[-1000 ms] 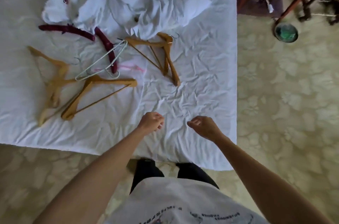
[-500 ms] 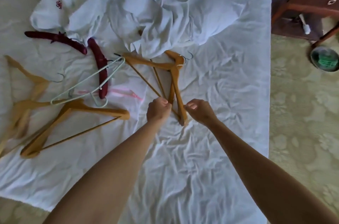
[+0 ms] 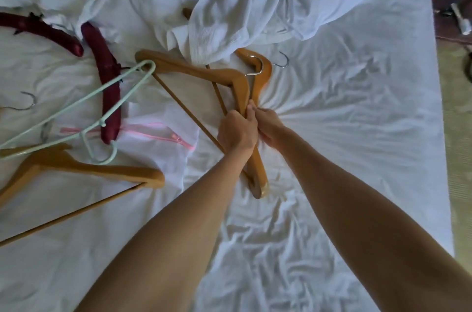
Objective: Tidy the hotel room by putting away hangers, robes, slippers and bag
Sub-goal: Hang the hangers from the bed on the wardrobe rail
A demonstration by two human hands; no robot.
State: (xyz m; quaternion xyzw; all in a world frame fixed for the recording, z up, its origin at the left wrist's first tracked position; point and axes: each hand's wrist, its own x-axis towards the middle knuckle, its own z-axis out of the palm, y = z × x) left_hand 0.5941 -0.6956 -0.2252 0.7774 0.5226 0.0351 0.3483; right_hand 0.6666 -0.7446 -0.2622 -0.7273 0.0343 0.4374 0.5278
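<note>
Left hand [image 3: 237,132] and right hand [image 3: 269,123] gripping wooden hangers [image 3: 240,86] (stacked), white bed [image 3: 344,132]

Glossy wooden hangers [image 3: 204,74] with metal hooks [image 3: 282,62], velvety maroon padded hangers [image 3: 107,81], wrinkled cotton sheet [image 3: 344,132]

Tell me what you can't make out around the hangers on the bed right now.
Head view:
- Wooden hangers: how many lie stacked under the left hand and right hand; the arms overlap.
- Another wooden end: the rest is buried under the white robes.
- Left-side wooden hanger: cut off by the frame edge.
</note>
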